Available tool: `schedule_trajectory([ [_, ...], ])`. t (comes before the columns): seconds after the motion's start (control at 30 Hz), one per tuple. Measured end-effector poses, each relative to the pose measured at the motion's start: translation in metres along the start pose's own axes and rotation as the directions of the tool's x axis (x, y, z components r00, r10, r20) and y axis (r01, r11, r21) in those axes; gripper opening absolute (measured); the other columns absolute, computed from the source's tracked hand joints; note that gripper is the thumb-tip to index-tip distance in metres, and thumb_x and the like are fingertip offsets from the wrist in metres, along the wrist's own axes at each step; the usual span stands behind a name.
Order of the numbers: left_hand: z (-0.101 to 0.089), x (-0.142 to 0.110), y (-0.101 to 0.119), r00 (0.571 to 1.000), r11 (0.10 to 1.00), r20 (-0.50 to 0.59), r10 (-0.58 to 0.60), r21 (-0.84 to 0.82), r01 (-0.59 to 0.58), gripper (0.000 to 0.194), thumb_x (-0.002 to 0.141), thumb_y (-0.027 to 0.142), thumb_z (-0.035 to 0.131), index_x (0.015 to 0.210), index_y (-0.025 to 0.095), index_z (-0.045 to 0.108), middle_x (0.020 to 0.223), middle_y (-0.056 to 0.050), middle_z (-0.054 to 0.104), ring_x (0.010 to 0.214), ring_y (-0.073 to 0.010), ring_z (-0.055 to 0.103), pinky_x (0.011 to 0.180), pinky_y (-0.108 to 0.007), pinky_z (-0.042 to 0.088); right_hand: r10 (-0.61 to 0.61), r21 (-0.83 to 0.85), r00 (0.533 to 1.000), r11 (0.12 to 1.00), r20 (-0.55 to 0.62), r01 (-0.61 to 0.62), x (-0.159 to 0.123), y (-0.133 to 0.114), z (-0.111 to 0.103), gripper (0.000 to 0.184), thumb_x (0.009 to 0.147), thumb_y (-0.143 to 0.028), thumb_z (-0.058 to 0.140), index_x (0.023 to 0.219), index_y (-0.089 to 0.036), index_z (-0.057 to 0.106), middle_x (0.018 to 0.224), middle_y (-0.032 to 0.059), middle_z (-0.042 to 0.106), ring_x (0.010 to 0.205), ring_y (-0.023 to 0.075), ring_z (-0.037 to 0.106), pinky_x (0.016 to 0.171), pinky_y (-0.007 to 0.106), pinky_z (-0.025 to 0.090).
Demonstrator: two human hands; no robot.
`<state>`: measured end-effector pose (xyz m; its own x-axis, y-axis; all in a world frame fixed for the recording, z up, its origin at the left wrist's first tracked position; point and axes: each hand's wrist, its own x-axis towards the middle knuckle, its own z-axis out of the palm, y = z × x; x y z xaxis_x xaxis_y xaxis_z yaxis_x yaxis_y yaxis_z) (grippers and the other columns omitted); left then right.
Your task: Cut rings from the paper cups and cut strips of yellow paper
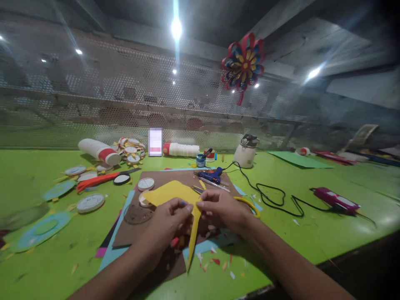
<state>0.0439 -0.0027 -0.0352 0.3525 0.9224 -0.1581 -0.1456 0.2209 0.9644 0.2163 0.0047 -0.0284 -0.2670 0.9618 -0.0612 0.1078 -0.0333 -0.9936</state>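
Note:
Between my two hands is a yellow sheet of paper [173, 191], with a narrow pointed strip hanging down toward the table edge. My left hand [171, 218] pinches it from the left, thumb and fingertips pressed together. From the right, my right hand [223, 208] grips the same paper near the strip's top. Yellow-handled scissors [251, 207] show beside and behind my right hand; their blades point left near the fingers, and whether that hand touches them I cannot tell. Brown sheets [125, 233] lie under both hands, with a clear round disc [137, 213] at left.
A blue glue gun [212, 176] lies beyond my hands, its black cord running right to a maroon power strip [336, 200]. An orange-handled knife [100, 180], paper discs [90, 203], stacked cups [184, 149] and a kettle [246, 152] stand around. Paper scraps [215, 261] litter the front.

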Motion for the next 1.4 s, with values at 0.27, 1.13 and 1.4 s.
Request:
schedule_trajectory([
  [0.27,-0.016,0.004,0.003,0.89,0.546,0.068,0.451,0.768,-0.336,0.006,0.078,0.019,0.051,0.078,0.018,0.057,0.079,-0.004,0.065,0.074,-0.0184,0.061,0.069,-0.032,0.047,0.05,-0.378,0.996,0.923,-0.073,-0.074,0.012,0.0,-0.02,0.016,0.09,-0.026,0.058,0.1,-0.014,0.061,0.09,0.0015,0.065,0.069,0.0123,0.063,0.06,0.028,0.054],
  [1.13,-0.018,0.002,0.0,0.88,-0.015,0.394,0.266,0.914,-0.404,0.019,0.09,0.018,0.036,0.077,0.019,0.05,0.08,-0.005,0.056,0.073,-0.0192,0.049,0.062,-0.03,0.035,-0.054,-0.673,0.998,0.738,0.022,0.055,0.041,0.013,-0.01,0.025,0.091,-0.028,0.057,0.112,-0.015,0.058,0.104,0.005,0.064,0.082,0.0169,0.065,0.07,0.035,0.055],
  [1.4,-0.016,0.0,0.002,0.825,-0.078,0.508,0.246,0.859,-0.505,0.015,0.089,0.019,0.041,0.093,0.02,0.055,0.099,-0.006,0.06,0.091,-0.0226,0.05,0.078,-0.035,0.041,-0.09,-0.678,0.996,0.731,0.011,0.074,0.036,0.016,-0.023,0.024,0.091,-0.028,0.057,0.111,-0.015,0.058,0.1,0.004,0.065,0.078,0.0157,0.065,0.067,0.033,0.055],
])
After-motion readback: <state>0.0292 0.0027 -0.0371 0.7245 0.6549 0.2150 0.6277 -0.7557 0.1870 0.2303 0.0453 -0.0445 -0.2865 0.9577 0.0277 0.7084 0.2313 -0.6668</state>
